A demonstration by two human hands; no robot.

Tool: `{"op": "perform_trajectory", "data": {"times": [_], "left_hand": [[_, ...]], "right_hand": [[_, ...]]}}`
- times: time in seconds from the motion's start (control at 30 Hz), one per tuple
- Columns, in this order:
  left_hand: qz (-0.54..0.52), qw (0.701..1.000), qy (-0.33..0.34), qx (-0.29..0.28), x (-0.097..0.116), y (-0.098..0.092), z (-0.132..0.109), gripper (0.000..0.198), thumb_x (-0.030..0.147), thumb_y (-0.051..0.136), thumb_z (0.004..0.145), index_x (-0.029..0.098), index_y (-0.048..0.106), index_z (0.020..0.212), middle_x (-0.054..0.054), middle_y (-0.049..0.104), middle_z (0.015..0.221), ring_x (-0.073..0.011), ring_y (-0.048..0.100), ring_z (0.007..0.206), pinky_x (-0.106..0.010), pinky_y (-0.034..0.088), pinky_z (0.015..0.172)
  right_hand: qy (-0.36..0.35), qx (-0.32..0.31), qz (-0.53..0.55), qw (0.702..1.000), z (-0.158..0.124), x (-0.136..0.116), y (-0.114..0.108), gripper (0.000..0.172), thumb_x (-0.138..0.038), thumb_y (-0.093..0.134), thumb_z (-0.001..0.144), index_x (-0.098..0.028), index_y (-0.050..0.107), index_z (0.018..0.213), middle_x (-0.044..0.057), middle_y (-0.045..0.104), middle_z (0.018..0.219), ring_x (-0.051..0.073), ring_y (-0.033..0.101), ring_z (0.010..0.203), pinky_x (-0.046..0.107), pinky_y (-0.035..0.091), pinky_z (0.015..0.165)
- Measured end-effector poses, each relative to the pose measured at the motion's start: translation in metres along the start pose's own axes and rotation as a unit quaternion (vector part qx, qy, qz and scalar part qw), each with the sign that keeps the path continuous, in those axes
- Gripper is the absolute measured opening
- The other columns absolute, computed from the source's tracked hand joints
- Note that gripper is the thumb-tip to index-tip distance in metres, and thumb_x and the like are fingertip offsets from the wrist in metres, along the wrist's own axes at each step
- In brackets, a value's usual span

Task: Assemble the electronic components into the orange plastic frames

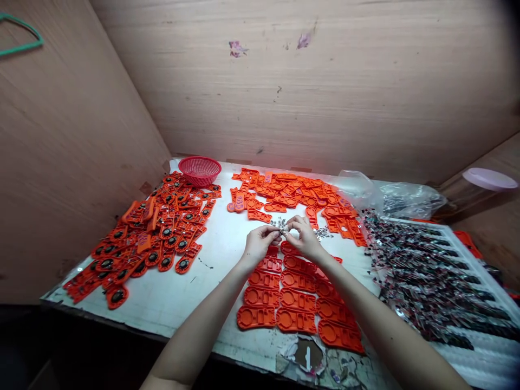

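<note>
Both hands are together over the middle of the white table (pixel 225 254), at the far end of the laid-out orange shells (pixel 257 317). Left hand (pixel 262 242): thumb and forefinger brought together in a pinch, tips on a small metallic piece (pixel 281 231). Right hand (pixel 303 237): thumb and forefinger curved into a ring, tips almost closed, meeting the same piece from the right. The piece sits between the two sets of fingertips; its exact shape is too small to tell.

Loose metallic bits (pixel 324 233) lie on the table just beyond and to the right of the hands. The laid-out shells stand in three columns on the near side, hollow side up, partly covered by the right forearm.

Far side: a heap of orange shells (pixel 298 189). Left: a larger heap of orange parts with dark round discs (pixel 166 233), a red mesh basket (pixel 200 170) at its far end. Right: a white tray (pixel 467 257) bearing rows of wired components (pixel 430 271); beyond it, a clear plastic bag (pixel 412 199). The table covering is torn at the near edge.
</note>
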State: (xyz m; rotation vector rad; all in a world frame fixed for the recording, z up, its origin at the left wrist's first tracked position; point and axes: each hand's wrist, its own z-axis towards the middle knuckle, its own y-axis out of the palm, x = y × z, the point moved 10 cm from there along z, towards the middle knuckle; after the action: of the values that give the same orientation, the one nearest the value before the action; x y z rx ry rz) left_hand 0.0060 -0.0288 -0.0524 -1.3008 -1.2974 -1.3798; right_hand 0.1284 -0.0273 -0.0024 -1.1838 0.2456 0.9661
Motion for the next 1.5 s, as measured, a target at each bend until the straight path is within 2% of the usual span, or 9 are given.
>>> {"op": "perform_trajectory", "data": {"times": [0.27,0.43,0.53,0.77,1.0,1.23,1.33,1.4,1.5], "left_hand": [[-0.078,0.996,-0.038,-0.003,-0.008,-0.003,0.000,0.024,0.026,0.077,0.067,0.012,0.066,0.082,-0.002,0.068,0.077,-0.0107,0.064,0.070,-0.025,0.054,0.071],[-0.130,0.987,-0.088,-0.045,-0.004,0.000,-0.006,0.022,0.025,0.076,0.070,0.012,0.063,0.083,-0.005,0.069,0.081,-0.0115,0.066,0.074,-0.025,0.053,0.074],[-0.139,0.983,-0.102,-0.061,0.001,0.002,-0.009,0.024,0.028,0.075,0.072,0.012,0.062,0.086,-0.006,0.068,0.083,-0.0121,0.067,0.075,-0.025,0.052,0.074],[-0.113,0.989,-0.076,-0.061,0.014,0.006,-0.013,0.034,0.028,0.082,0.064,0.011,0.063,0.086,-0.002,0.068,0.079,-0.0110,0.065,0.069,-0.023,0.052,0.069],[-0.105,0.989,-0.076,-0.067,0.016,0.008,-0.015,0.039,0.031,0.080,0.066,0.011,0.060,0.094,-0.004,0.068,0.078,-0.0119,0.066,0.067,-0.024,0.052,0.068],[-0.042,0.998,0.030,-0.024,0.041,0.007,-0.024,0.036,0.028,0.077,0.069,0.014,0.058,0.097,-0.003,0.067,0.080,-0.0141,0.066,0.076,-0.030,0.054,0.077],[0.011,0.998,0.068,0.013,0.052,0.005,-0.029,0.034,0.025,0.074,0.072,0.016,0.056,0.100,-0.003,0.067,0.081,-0.0145,0.066,0.078,-0.029,0.054,0.077],[0.010,0.998,0.050,0.022,0.051,0.006,-0.031,0.036,0.024,0.073,0.072,0.017,0.054,0.102,-0.003,0.067,0.080,-0.0144,0.066,0.076,-0.028,0.054,0.074],[-0.059,0.998,-0.023,0.011,0.036,0.007,-0.030,0.041,0.024,0.073,0.073,0.016,0.049,0.105,-0.003,0.068,0.079,-0.0144,0.067,0.072,-0.028,0.054,0.071]], "right_hand": [[-0.041,0.040,-0.113,0.992,-0.002,-0.019,0.003,0.006,-0.021,0.053,0.082,-0.020,0.059,0.082,0.007,0.059,0.099,0.027,0.043,0.098,0.042,0.032,0.084],[0.021,0.025,0.006,0.999,-0.001,-0.008,0.000,0.010,-0.028,0.052,0.084,-0.020,0.057,0.078,0.006,0.058,0.092,0.025,0.047,0.093,0.040,0.035,0.084],[0.020,0.030,0.042,0.999,-0.001,-0.010,-0.005,0.011,-0.029,0.052,0.083,-0.021,0.056,0.077,0.006,0.057,0.089,0.024,0.048,0.091,0.039,0.037,0.083],[-0.039,0.069,-0.053,0.995,-0.007,-0.038,-0.022,0.008,-0.025,0.051,0.082,-0.021,0.057,0.080,0.007,0.058,0.093,0.026,0.045,0.093,0.041,0.034,0.083],[-0.068,0.097,-0.135,0.984,-0.021,-0.051,-0.027,0.014,-0.024,0.050,0.085,-0.020,0.062,0.087,0.009,0.059,0.098,0.027,0.046,0.096,0.042,0.031,0.084],[-0.069,0.124,-0.164,0.976,-0.029,-0.056,-0.037,0.017,-0.026,0.048,0.089,-0.020,0.064,0.091,0.010,0.058,0.101,0.029,0.046,0.099,0.044,0.029,0.086],[-0.107,0.136,-0.205,0.963,-0.034,-0.064,-0.037,0.016,-0.023,0.048,0.090,-0.020,0.063,0.094,0.009,0.059,0.102,0.027,0.047,0.097,0.043,0.029,0.086],[-0.152,0.150,-0.246,0.945,-0.038,-0.073,-0.036,0.014,-0.020,0.050,0.090,-0.020,0.063,0.096,0.008,0.061,0.101,0.025,0.048,0.095,0.042,0.027,0.086],[-0.183,0.185,-0.256,0.931,-0.040,-0.081,-0.040,0.011,-0.018,0.054,0.089,-0.020,0.062,0.095,0.007,0.062,0.098,0.023,0.048,0.093,0.040,0.026,0.085]]}}
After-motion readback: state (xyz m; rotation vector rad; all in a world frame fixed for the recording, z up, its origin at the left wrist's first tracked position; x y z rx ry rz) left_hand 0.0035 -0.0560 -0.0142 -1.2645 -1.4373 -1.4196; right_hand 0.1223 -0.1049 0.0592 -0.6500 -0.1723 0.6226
